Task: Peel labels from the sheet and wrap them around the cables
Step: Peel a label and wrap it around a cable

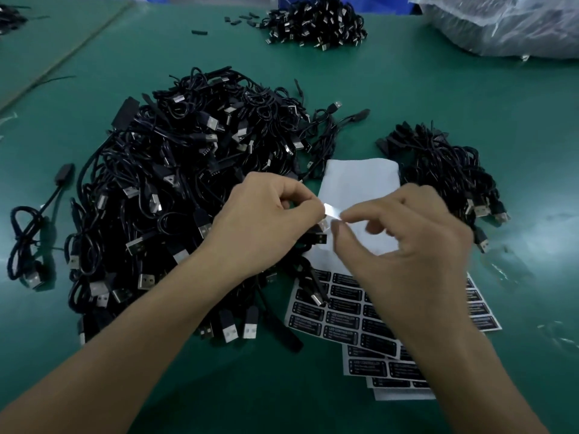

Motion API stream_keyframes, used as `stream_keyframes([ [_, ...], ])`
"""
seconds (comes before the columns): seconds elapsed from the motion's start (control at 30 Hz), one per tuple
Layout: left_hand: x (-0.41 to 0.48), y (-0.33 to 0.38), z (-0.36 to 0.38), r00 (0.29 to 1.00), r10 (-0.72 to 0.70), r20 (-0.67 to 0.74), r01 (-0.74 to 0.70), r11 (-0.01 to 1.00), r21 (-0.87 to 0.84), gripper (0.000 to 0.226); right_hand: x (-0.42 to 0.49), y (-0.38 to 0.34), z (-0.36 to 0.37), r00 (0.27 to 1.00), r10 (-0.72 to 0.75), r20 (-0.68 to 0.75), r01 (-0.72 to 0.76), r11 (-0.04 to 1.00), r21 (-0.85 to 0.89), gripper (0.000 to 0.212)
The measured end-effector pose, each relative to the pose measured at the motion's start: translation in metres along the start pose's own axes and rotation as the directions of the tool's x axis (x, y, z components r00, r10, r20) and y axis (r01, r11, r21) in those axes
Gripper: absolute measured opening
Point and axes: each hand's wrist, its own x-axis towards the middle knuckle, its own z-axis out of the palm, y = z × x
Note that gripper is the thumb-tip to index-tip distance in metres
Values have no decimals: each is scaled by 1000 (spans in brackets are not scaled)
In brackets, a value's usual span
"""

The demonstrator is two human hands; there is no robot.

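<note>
Beside tangled black cables (pixel 188 170), glossy rectangular label (pixel 332 211).

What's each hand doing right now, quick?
Left hand: closed, pinching one end of a peeled label.
Right hand: closed, pinching the label's other end.

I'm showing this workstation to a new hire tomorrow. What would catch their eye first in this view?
The big tangled pile of black USB cables, left of centre on the green table, dominates. In front of it, the left hand and right hand pinch a small shiny label between them. Sheets of black labels lie fanned out under the right wrist, towards the bottom right.
</note>
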Motion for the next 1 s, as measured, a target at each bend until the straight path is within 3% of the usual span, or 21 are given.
stream_keyframes([
  [0.33,-2,2,1,999,34,20,-33,999,-12,16,-2,0,9,995,91,44,-89,995,-36,6],
  [0.47,-3,5,0,997,70,-17,-71,996,-58,19,0,3,7,961,252,114,-266,956,124,16],
  [0.53,-4,9,-1,998,57,-19,-59,990,-125,32,4,6,3,892,412,186,-452,821,349,19],
  [0.6,-4,9,-2,999,45,-13,-46,984,-172,36,10,7,0,768,550,327,-627,545,557,15],
  [0.7,-3,8,0,996,79,47,-69,982,-174,44,13,10,-2,636,586,503,-723,225,653,9],
  [0.77,-3,6,0,987,128,97,-107,974,-202,52,15,9,-3,607,559,564,-734,122,668,7],
  [0.9,-7,6,-1,939,279,200,-239,949,-205,57,16,7,-4,559,529,638,-757,13,653,13],
  [1.0,-8,4,0,940,266,211,-209,943,-259,50,17,6,-5,542,524,657,-761,-25,648,14],
])
